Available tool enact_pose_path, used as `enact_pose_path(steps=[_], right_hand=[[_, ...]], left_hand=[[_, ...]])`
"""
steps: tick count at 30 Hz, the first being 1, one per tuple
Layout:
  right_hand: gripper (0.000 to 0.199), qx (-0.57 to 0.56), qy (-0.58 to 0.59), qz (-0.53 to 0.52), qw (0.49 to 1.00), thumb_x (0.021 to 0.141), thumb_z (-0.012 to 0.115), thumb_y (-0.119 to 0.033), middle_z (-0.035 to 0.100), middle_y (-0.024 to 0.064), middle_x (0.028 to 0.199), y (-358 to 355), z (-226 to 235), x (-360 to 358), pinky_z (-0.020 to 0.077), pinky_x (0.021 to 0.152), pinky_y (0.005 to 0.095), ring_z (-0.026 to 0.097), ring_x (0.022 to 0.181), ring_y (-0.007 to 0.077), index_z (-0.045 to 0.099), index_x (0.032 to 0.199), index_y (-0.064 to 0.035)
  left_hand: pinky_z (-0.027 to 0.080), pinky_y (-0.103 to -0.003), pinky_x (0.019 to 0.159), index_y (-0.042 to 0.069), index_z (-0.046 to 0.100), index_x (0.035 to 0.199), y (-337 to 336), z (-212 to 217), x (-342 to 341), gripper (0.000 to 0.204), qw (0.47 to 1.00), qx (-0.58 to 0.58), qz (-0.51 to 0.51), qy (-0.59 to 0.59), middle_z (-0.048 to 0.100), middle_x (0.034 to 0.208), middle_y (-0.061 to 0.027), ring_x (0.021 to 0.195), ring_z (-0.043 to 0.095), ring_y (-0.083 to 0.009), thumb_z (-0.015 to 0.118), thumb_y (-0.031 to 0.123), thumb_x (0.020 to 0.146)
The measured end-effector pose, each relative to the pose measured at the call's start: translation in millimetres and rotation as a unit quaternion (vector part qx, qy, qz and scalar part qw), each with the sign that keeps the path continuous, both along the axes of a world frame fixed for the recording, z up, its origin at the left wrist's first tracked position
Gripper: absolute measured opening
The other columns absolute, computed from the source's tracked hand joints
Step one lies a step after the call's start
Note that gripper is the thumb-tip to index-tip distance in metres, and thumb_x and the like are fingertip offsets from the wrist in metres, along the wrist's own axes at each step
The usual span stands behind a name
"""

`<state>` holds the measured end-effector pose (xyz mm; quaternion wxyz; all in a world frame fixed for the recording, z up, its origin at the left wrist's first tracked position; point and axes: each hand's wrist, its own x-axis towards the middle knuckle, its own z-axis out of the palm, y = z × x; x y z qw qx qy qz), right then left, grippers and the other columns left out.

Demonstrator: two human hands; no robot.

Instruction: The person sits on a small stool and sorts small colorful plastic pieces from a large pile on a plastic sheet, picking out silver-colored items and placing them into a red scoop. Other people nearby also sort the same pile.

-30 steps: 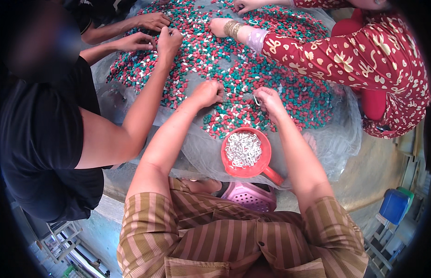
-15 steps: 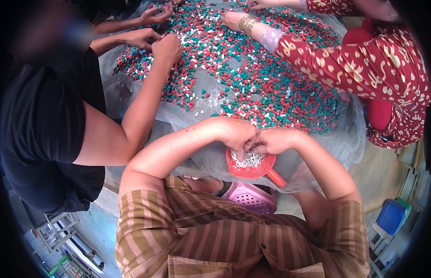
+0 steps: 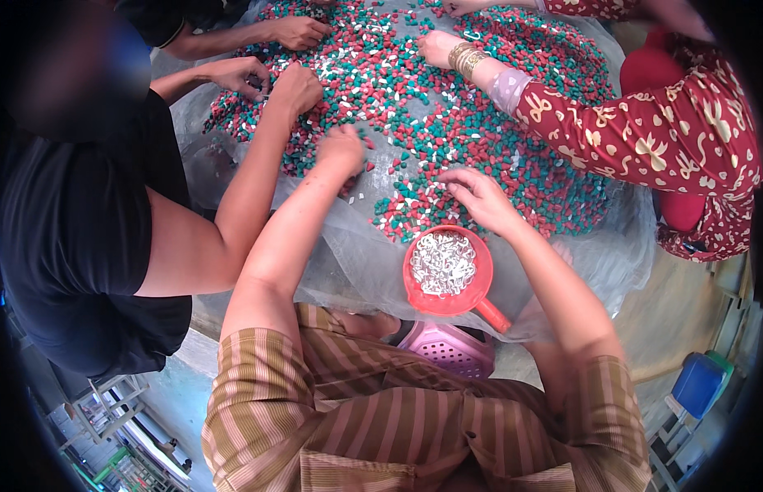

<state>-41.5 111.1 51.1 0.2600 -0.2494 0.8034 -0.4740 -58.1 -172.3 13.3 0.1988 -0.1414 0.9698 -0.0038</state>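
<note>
A red long-handled dipper (image 3: pixel 414 291) stands close in front of me, full of small white hook-shaped pieces (image 3: pixel 441 262). Beyond it spreads a wide heap of small pointed red, green and white pieces (image 3: pixel 496 156). My left hand (image 3: pixel 342 152) reaches to the near left part of the heap; motion smears its fingers, so its grip does not show. Just above the dipper, over the heap's near edge, my right hand (image 3: pixel 480 201) is open, its fingers stretched out and the thumb apart. Nothing shows in it.
Clear plastic sheeting (image 3: pixel 349 254) lies under the heap. At left, a person in black (image 3: pixel 78 213) works with both hands in it; another person's hand (image 3: pixel 299 33) is beyond. A person in patterned red (image 3: pixel 619 139) reaches in from the right. A pink perforated stool (image 3: pixel 447 348) is below.
Both my hands have left the dipper, where they were together. The left went forward and left, the right up and slightly right. The white pieces in the dipper are now uncovered.
</note>
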Motion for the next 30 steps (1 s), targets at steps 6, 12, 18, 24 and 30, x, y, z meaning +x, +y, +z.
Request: enact_pose_path(steps=[6, 12, 18, 24, 30], right_hand=[[0.055, 0.156, 0.300, 0.130, 0.932, 0.072, 0.070, -0.032, 0.044, 0.0099, 0.134, 3, -34, -5, 0.0256, 0.106, 0.0477, 0.034, 0.130, 0.0302, 0.055, 0.123, -0.0172], [0.037, 0.264, 0.380, 0.008, 0.887, 0.070, 0.069, -0.026, 0.050, 0.0087, 0.127, 43, -42, -18, 0.0240, 0.107, 0.0486, 0.036, 0.128, 0.0261, 0.063, 0.105, -0.0135], [0.040, 0.228, 0.360, -0.073, 0.902, 0.069, 0.069, -0.027, 0.049, 0.0110, 0.125, 8, -23, 0, 0.0238, 0.106, 0.0524, 0.038, 0.125, 0.0305, 0.061, 0.106, -0.0158], [0.060, 0.254, 0.323, 0.163, 0.897, 0.081, 0.058, -0.045, 0.027, 0.0032, 0.147, 4, -41, 6, 0.0127, 0.111, 0.0524, 0.022, 0.137, 0.0243, 0.039, 0.136, -0.0321], [0.048, 0.404, 0.390, 0.004, 0.827, 0.083, 0.056, -0.035, 0.031, 0.0039, 0.144, 40, -28, -24, 0.0123, 0.109, 0.0550, 0.025, 0.134, 0.0250, 0.047, 0.128, -0.0230]], left_hand=[[0.043, -0.042, 0.092, 0.002, 0.043, 0.124, 35, 46, -17, 0.056, 0.977, 0.182, -0.052, 0.102, 0.054, 0.116, -0.0256, 0.109, 0.053, -0.0366, 0.066, 0.026, 0.079], [0.049, -0.039, 0.080, 0.011, 0.067, 0.092, 39, 34, -6, 0.019, 0.971, 0.206, -0.119, 0.030, 0.066, 0.091, -0.0127, 0.088, 0.062, -0.0290, 0.069, 0.017, 0.073], [0.048, -0.042, 0.075, 0.010, 0.063, 0.095, 69, -13, 16, 0.029, 0.900, 0.289, -0.278, 0.171, 0.057, 0.096, -0.0134, 0.090, 0.057, -0.0325, 0.070, 0.014, 0.067], [0.050, -0.043, 0.069, 0.009, 0.067, 0.088, 64, 6, 9, 0.018, 0.915, 0.276, -0.228, 0.187, 0.060, 0.091, -0.0121, 0.081, 0.061, -0.0314, 0.064, 0.023, 0.077], [0.049, -0.039, 0.068, 0.004, 0.066, 0.079, 66, 69, 9, 0.018, 0.896, 0.368, -0.243, 0.041, 0.066, 0.081, -0.0134, 0.076, 0.064, -0.0279, 0.068, 0.021, 0.076]])
